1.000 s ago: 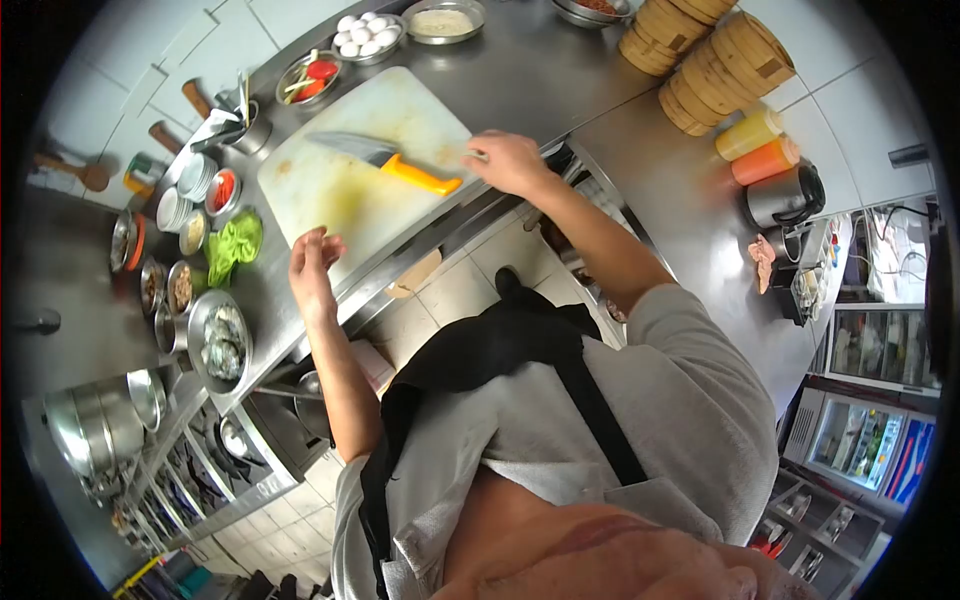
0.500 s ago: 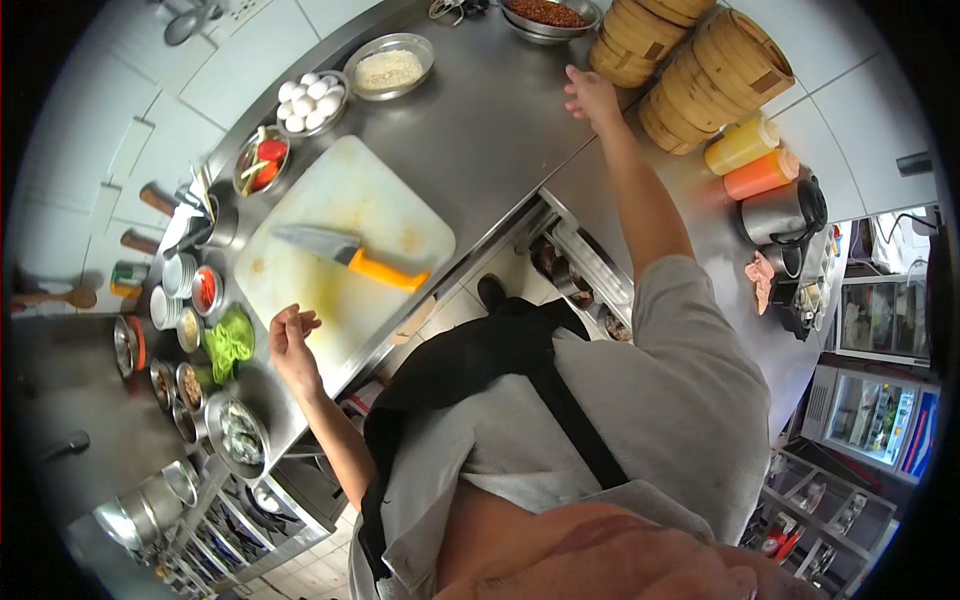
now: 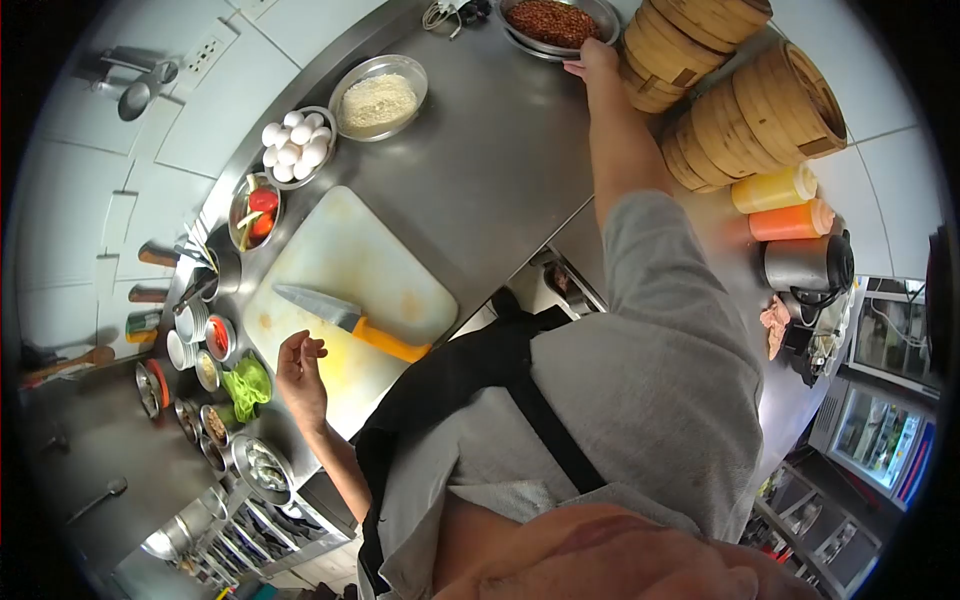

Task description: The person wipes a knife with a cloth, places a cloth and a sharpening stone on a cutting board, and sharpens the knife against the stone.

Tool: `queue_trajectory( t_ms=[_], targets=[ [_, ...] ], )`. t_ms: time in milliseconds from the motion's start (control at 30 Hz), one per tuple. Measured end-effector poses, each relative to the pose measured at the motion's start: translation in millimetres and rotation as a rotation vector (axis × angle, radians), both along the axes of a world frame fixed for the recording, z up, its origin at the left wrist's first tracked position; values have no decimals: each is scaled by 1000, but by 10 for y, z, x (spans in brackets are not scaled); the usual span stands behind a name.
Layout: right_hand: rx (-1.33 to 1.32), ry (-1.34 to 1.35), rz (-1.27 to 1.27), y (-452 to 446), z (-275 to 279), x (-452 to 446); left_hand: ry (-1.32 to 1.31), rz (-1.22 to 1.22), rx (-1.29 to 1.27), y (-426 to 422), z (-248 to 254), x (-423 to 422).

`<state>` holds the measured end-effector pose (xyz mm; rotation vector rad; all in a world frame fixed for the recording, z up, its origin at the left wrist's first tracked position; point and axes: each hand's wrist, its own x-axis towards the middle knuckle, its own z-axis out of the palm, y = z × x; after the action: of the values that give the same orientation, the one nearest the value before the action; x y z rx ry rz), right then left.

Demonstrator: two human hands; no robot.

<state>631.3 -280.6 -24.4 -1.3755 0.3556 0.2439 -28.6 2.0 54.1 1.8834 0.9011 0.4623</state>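
Observation:
My right hand (image 3: 594, 60) is stretched far out to the steel bowl of red-brown peanuts or beans (image 3: 555, 22); its fingers close on the bowl's near rim, partly hidden behind the hand. A second metal rim (image 3: 527, 48) shows beneath that bowl. Loosely curled, with fingers apart and holding nothing, my left hand (image 3: 303, 372) hovers by the left edge of the white cutting board (image 3: 390, 250). On the board lies a chef's knife (image 3: 345, 318) with a yellow handle, its blade pointing left.
Bamboo steamers (image 3: 750, 115) stand in stacks beside my right hand, near squeeze bottles (image 3: 775, 188). Along the back are a bowl of white powder (image 3: 378, 102), a bowl of eggs (image 3: 297, 148) and a bowl of vegetables (image 3: 256, 213). Leafy greens (image 3: 246, 385) and small bowls sit left.
My right hand has moved forward from the bare counter beside the steamers to the rim of the peanut bowl. The view has shifted; my left hand stays by the board.

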Motion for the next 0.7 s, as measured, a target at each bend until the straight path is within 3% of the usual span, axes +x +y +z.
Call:
queue_trajectory(
  t_ms=[200,367,433,467,600,700],
  targets=[
    [-177,-40,69,-98,-191,-340,-19,-161,21,163,12,264],
    [-143,-17,39,-687,71,-1686,-109,-330,15,289,-55,418],
    [-323,-24,66,-951,261,-2323,-125,-404,-14,339,-99,456],
    [-243,-101,-50,-1103,283,-2726,-130,-431,-20,357,-106,469],
    [-414,-84,-163,-2311,-88,-3710,-163,-557,-47,382,-161,534],
    [-356,-10,-370,-3083,-45,-4635,-216,-601,-59,333,-181,561]
  ],
)
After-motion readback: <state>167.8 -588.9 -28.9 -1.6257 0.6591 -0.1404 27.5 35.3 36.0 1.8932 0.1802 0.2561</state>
